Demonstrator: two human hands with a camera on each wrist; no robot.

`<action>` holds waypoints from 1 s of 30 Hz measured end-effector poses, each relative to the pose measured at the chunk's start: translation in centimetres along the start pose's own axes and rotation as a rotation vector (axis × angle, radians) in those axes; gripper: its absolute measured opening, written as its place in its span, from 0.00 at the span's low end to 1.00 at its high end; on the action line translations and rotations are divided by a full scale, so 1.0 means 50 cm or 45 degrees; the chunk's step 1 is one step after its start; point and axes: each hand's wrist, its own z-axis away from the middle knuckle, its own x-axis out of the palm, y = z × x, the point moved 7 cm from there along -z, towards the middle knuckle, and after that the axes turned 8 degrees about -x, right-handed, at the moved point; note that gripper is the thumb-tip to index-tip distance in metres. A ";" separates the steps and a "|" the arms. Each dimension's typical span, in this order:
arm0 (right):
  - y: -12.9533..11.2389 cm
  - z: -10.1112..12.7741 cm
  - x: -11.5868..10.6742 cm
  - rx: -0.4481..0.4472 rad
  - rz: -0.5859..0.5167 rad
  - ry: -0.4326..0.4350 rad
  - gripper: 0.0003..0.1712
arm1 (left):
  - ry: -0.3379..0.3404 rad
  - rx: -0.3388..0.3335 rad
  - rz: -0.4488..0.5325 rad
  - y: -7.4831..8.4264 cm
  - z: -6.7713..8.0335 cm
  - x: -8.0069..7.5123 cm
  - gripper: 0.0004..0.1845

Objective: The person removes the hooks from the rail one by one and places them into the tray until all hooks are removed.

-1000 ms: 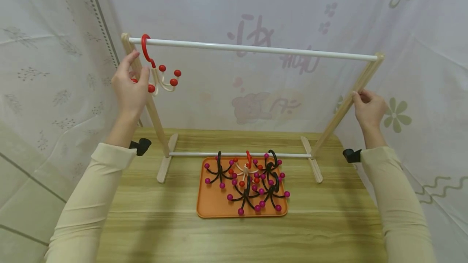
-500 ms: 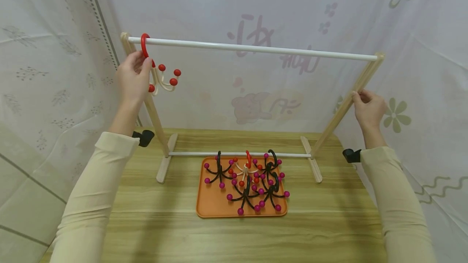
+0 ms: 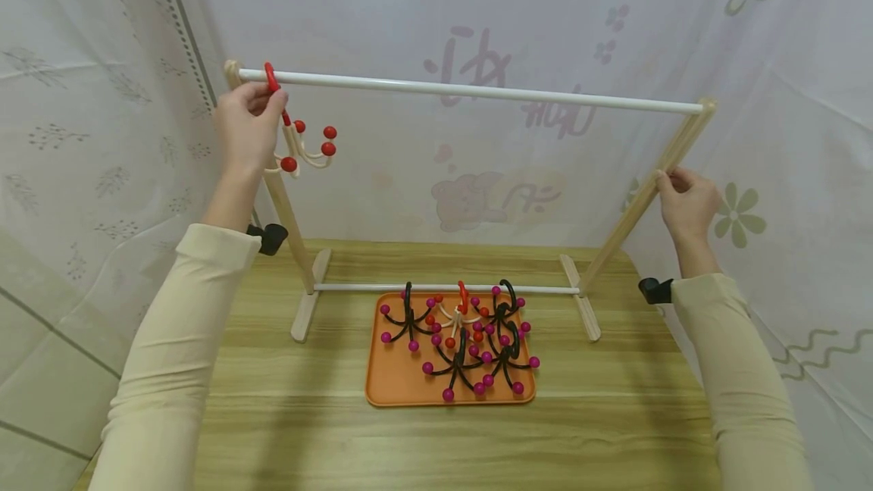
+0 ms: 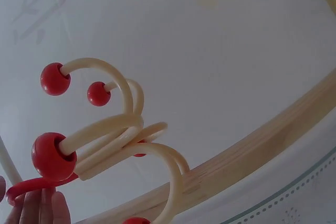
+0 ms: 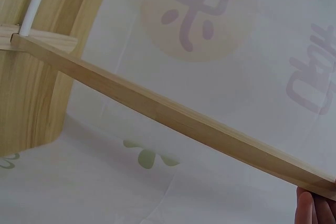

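A beige rotating hook hanger (image 3: 297, 146) with red balls on its arm tips hangs by its red hook from the white top bar (image 3: 477, 92) of a wooden rack, close to the left post. My left hand (image 3: 247, 127) pinches that red hook just below the bar. In the left wrist view the beige arms (image 4: 126, 121) spread above the fingertips (image 4: 44, 205). Over on the other side, my right hand (image 3: 690, 207) grips the rack's right wooden post (image 3: 630, 214) between thumb and fingers. The right wrist view shows only its fingers (image 5: 305, 208) at the post's edge.
An orange tray (image 3: 395, 389) on the wooden table (image 3: 341, 438) carries several black hangers (image 3: 458, 362) with magenta balls and one beige-and-red hanger (image 3: 458, 314). Behind it runs the rack's lower white bar (image 3: 355, 287). Patterned white cloth surrounds the table.
My left hand has moved from beside the hanging hanger onto its red hook and pinches it. The hook has turned on the bar. My right hand stays on the post.
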 end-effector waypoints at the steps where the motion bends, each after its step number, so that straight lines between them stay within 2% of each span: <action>1: 0.000 0.000 0.000 0.000 -0.002 0.001 0.20 | 0.001 -0.005 -0.004 0.000 -0.001 0.000 0.18; 7: 0.002 0.000 0.000 0.001 -0.001 0.004 0.20 | 0.018 0.007 -0.016 0.003 -0.004 0.000 0.16; 14: 0.002 0.000 0.003 0.013 0.005 -0.009 0.20 | 0.027 0.007 0.055 0.003 -0.003 -0.005 0.17; 21: 0.004 0.001 0.004 0.034 -0.005 -0.015 0.21 | 0.065 0.069 0.106 0.021 -0.005 -0.014 0.17; 25: 0.006 0.000 0.004 0.037 -0.006 -0.009 0.21 | 0.065 0.086 0.166 0.033 0.000 -0.019 0.17; 30: 0.005 0.000 0.001 0.021 0.006 -0.002 0.20 | 0.049 0.108 0.165 0.038 0.012 -0.020 0.17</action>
